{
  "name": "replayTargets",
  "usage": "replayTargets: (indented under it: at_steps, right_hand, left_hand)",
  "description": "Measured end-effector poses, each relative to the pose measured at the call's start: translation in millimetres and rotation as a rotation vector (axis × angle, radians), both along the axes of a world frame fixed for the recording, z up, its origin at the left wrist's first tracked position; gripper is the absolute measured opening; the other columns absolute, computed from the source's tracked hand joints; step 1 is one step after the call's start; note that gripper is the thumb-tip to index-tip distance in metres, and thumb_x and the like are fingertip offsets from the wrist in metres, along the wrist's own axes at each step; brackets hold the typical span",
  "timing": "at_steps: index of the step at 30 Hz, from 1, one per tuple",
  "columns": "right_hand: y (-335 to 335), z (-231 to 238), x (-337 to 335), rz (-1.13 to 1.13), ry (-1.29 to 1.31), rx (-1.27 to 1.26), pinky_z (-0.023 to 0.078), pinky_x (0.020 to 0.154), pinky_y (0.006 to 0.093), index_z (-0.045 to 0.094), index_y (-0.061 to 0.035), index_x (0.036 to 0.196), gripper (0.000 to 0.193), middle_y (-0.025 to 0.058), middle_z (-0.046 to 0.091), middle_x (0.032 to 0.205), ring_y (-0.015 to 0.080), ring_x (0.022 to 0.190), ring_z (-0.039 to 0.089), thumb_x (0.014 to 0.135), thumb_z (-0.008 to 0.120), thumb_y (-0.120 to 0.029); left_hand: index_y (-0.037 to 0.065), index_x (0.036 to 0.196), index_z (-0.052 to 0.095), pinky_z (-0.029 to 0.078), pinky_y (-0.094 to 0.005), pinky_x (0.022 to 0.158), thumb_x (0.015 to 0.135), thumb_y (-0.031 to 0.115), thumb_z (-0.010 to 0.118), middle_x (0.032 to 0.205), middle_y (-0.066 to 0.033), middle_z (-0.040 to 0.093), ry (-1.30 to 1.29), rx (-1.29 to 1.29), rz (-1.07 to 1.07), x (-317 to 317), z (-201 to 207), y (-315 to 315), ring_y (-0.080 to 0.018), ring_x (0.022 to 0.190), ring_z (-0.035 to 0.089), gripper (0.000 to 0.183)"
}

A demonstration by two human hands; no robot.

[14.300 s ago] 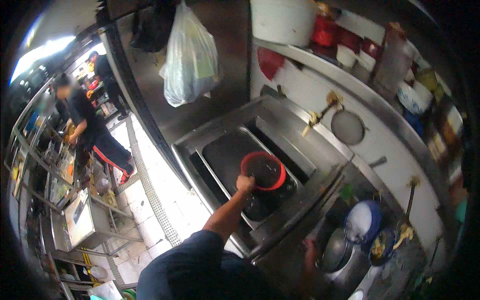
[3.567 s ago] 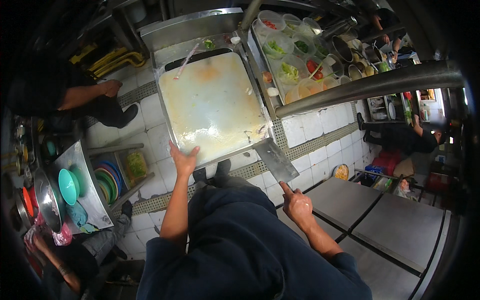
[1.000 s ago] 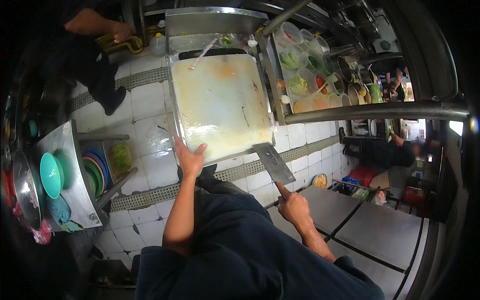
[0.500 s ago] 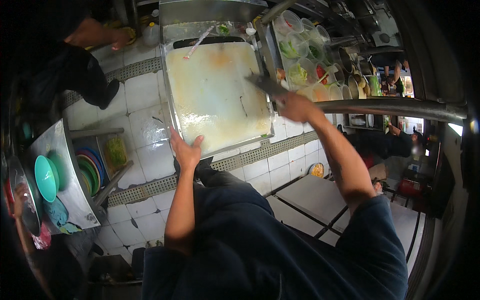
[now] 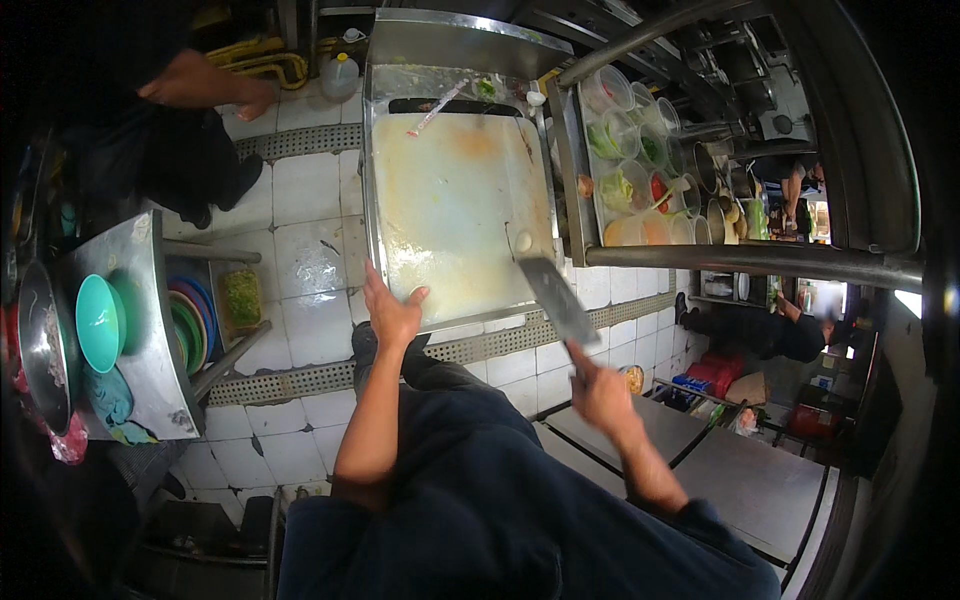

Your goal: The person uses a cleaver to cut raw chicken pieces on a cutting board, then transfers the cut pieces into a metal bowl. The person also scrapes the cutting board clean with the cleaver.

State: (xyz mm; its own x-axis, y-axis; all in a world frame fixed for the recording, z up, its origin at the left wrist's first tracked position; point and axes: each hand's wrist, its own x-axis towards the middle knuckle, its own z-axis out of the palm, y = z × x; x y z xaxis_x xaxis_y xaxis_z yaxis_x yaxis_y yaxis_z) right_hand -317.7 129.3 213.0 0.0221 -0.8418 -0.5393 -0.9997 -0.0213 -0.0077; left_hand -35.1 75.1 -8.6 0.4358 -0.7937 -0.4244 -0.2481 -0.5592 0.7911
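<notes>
My right hand (image 5: pixel 603 400) is wrapped round the handle of a cleaver (image 5: pixel 560 300). Its broad blade points away from me, and the tip reaches over the near right corner of a large whitish cutting board (image 5: pixel 455 215). Just beyond that tip, a small pale round piece (image 5: pixel 523 241) lies on the board. My left hand (image 5: pixel 393 310) rests at the board's near left corner, thumb spread from the fingers, holding nothing. Wet patches and brownish stains mark the board. Across its far left part lies a thin printed wrapper strip (image 5: pixel 437 108).
Clear tubs of cut vegetables (image 5: pixel 625 150) fill a rack on the right, behind a metal rail (image 5: pixel 750 258). At left, a metal stand (image 5: pixel 150 330) holds a turquoise bowl (image 5: pixel 100 322) beside a wok (image 5: pixel 45 345). Another person's arm (image 5: pixel 205 85) shows at the far left.
My right hand has drawn the cleaver back toward me, off the board's right side to its near corner. The pale piece now shows on the board. My left hand stays at the corner.
</notes>
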Motion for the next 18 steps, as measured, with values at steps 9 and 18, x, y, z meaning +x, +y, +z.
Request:
replayTargets:
  at_steps: [9,18]
  right_hand:
    - [56.8,-2.0,-7.3,-0.139,0.034,0.101,0.053,0.072,0.0536,0.047,-0.0229,0.150,0.066,0.0237,0.067,0.079,0.0437,0.077,0.067,0.086,0.061,-0.014]
    - [48.1,-6.2,-12.1,-0.183,-0.026,0.140,0.054,0.074,0.0519,0.045,-0.0239,0.152,0.067,0.0225,0.068,0.084,0.0409,0.078,0.068,0.087,0.062,-0.015]
  left_hand:
    - [0.007,0.149,0.042,0.034,-0.0539,0.114,0.079,0.009,0.076,0.153,-0.0270,0.036,-0.335,-0.460,-0.622,-65.2,38.1,-37.0,-0.0451,0.141,0.035,0.078]
    - [0.012,0.128,0.062,0.048,-0.0451,0.100,0.090,0.009,0.053,0.137,-0.0102,0.057,-0.529,-0.664,-1.602,-143.4,24.8,-140.5,-0.0328,0.127,0.053,0.039]
